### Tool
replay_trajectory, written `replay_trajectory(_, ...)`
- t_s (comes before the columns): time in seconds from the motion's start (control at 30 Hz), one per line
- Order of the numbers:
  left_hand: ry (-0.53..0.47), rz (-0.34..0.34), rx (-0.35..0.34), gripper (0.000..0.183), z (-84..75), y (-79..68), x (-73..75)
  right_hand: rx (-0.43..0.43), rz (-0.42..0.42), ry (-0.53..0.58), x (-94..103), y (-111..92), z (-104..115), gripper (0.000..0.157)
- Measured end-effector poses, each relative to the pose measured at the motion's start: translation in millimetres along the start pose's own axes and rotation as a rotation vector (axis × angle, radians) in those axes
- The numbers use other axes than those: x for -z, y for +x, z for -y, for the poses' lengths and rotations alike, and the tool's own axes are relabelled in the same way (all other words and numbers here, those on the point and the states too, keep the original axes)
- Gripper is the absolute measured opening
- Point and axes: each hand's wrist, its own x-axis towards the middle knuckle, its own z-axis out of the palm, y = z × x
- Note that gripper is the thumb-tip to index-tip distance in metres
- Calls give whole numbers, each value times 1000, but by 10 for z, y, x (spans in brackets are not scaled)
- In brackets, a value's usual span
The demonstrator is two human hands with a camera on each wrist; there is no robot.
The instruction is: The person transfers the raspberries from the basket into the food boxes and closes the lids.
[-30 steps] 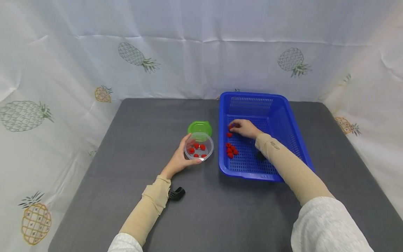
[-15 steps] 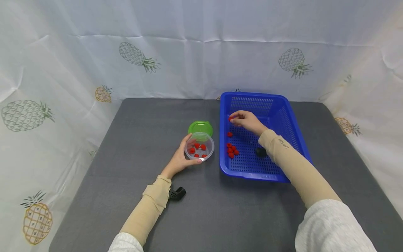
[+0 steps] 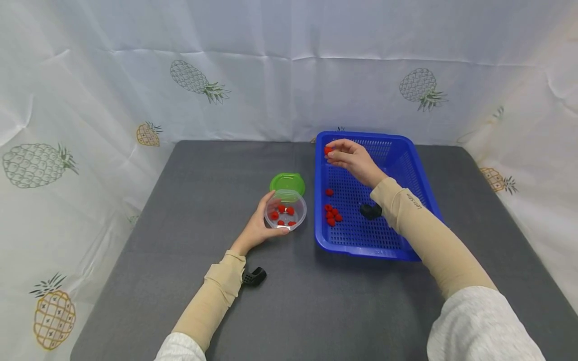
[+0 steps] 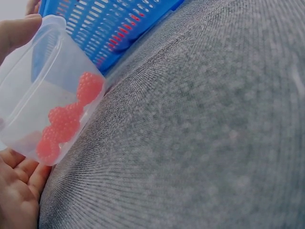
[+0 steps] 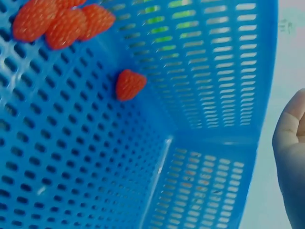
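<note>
My left hand (image 3: 259, 229) grips a clear round plastic tub (image 3: 298, 206), thumb on the near side and fingers around the far side. Several raspberries (image 4: 64, 121) lie at the bottom of the tub. Over the far left part of a blue perforated basket (image 3: 319, 239), my right hand (image 3: 354, 159) pinches one raspberry (image 3: 328, 150) between thumb and fingers. Only part of that hand shows at the edge of the right wrist view. A cluster of raspberries (image 3: 331, 215) lies on the basket floor by its left wall, with a single raspberry (image 5: 130, 85) farther back.
A green lid (image 3: 287, 182) lies on the grey table (image 3: 207, 190) just behind the tub. Black wrist camera mounts show at the left wrist (image 3: 254, 277) and below the right wrist (image 3: 370, 211). A white pineapple-print curtain (image 3: 289, 95) borders the table.
My right hand has risen from the basket floor and moved toward the far side, carrying the raspberry. The left hand and tub stay where they were.
</note>
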Motion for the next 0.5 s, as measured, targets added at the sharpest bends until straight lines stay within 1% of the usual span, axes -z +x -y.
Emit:
replay_trajectory(0.13, 12, -11, 0, 99, 134, 22, -13, 25, 47, 68, -80, -7, 41, 19)
replay_trajectory(0.3, 10, -6, 1, 100, 162, 32, -14, 34, 92, 61, -199, -15, 88, 17)
replay_trajectory(0.37, 10, -1, 8, 99, 140, 31, -14, 29, 112, 32, -249, -13, 102, 16)
replay_trajectory(0.5, 8, 12, 22, 98, -86, -13, 3, 15, 163, -22, -343, -2, 115, 17)
